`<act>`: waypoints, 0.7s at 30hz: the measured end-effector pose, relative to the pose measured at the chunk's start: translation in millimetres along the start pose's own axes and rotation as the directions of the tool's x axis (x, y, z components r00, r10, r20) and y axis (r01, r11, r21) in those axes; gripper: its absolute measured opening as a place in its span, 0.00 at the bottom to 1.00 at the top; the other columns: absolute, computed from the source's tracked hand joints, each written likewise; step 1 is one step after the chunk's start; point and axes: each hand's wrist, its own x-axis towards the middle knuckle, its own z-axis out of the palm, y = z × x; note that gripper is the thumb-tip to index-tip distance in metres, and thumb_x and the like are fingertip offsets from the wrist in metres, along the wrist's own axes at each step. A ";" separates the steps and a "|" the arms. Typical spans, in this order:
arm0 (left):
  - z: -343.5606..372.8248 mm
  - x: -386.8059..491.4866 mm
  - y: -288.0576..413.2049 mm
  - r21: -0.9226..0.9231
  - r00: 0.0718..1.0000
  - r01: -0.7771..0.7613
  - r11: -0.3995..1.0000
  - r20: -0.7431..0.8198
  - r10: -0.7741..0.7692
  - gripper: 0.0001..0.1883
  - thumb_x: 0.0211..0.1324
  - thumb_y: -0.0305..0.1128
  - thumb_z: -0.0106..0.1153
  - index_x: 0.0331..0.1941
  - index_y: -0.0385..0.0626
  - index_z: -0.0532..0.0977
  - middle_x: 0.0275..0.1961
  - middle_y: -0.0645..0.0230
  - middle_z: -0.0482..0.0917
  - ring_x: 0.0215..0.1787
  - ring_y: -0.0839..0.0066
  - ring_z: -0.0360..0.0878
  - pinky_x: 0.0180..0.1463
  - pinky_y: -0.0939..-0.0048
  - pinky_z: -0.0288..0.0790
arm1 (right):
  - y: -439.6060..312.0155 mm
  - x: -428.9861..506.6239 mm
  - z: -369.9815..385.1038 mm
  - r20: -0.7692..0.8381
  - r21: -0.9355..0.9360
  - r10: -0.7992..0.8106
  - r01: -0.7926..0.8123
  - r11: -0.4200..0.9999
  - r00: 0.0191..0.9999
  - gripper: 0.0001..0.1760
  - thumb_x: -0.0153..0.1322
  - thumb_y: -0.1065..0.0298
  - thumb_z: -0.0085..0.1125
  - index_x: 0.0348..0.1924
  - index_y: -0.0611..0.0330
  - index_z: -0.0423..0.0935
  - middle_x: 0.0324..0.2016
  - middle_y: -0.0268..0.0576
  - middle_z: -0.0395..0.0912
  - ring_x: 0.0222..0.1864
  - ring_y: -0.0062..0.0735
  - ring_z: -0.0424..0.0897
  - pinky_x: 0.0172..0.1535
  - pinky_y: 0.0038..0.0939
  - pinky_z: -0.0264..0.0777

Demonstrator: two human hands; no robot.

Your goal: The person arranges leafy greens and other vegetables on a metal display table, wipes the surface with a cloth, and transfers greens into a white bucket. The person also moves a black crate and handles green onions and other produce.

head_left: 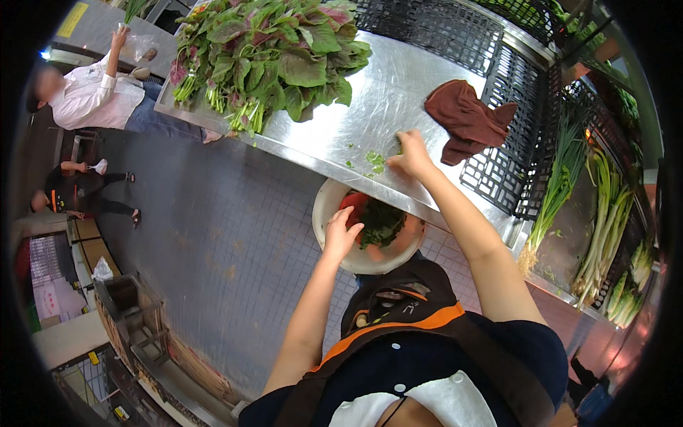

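My right hand rests on the stainless steel table, beside scattered green leaf scraps; its fingers are curved and something small and dark shows at the fingertips, too little to identify. My left hand hovers over a white bucket below the table's edge, fingers apart and nothing held. Dark green leaves and a red item lie inside that bucket. A crumpled brown cloth lies right of my right hand. Bundles of red-and-green amaranth are piled at the table's left end.
Black plastic crates border the table's far and right sides. Spring onions and leeks lie farther right. One person in a white shirt stands beyond the table's left end; another in dark clothes is farther off on the tiled floor.
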 end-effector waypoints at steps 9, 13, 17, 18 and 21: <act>24.6 -51.7 -28.4 -0.039 0.979 0.192 0.981 0.081 -0.188 0.26 0.49 0.37 0.63 0.52 0.39 0.70 0.52 0.51 0.74 0.56 0.58 0.71 0.59 0.65 0.64 | -23.8 16.6 21.1 0.486 0.133 -0.482 0.484 0.865 0.729 0.25 0.54 0.77 0.64 0.45 0.65 0.72 0.45 0.53 0.68 0.45 0.49 0.71 0.49 0.36 0.69; 39.7 -79.0 -48.8 0.016 0.949 0.284 0.959 0.137 -0.284 0.26 0.48 0.37 0.63 0.52 0.38 0.71 0.52 0.52 0.75 0.54 0.60 0.74 0.56 0.65 0.67 | -29.7 19.3 24.9 0.504 0.282 -0.400 0.292 0.914 0.766 0.24 0.59 0.77 0.57 0.49 0.64 0.70 0.42 0.52 0.69 0.44 0.47 0.71 0.47 0.34 0.68; 53.4 -94.6 -72.5 -0.022 0.938 0.321 0.947 0.147 -0.315 0.26 0.48 0.37 0.64 0.51 0.39 0.72 0.51 0.52 0.76 0.53 0.60 0.75 0.55 0.64 0.68 | -42.8 30.0 36.6 0.499 0.287 -0.464 0.365 0.885 0.732 0.18 0.60 0.73 0.55 0.44 0.64 0.72 0.39 0.53 0.70 0.44 0.47 0.71 0.47 0.34 0.68; 53.8 -94.8 -74.2 0.000 0.938 0.318 0.948 0.147 -0.314 0.26 0.48 0.37 0.64 0.51 0.39 0.72 0.50 0.53 0.76 0.53 0.60 0.75 0.54 0.65 0.68 | -46.8 33.2 38.7 0.552 0.309 -0.430 0.304 0.901 0.714 0.17 0.60 0.73 0.55 0.42 0.64 0.73 0.39 0.53 0.70 0.45 0.47 0.71 0.47 0.34 0.68; 48.4 -91.2 -66.9 0.027 0.931 0.333 0.943 0.151 -0.333 0.25 0.48 0.37 0.63 0.51 0.39 0.72 0.50 0.53 0.77 0.52 0.62 0.75 0.54 0.65 0.68 | -49.6 32.9 30.8 0.556 0.132 -0.611 0.667 0.734 0.563 0.09 0.61 0.72 0.51 0.34 0.65 0.74 0.38 0.51 0.72 0.45 0.48 0.72 0.48 0.38 0.68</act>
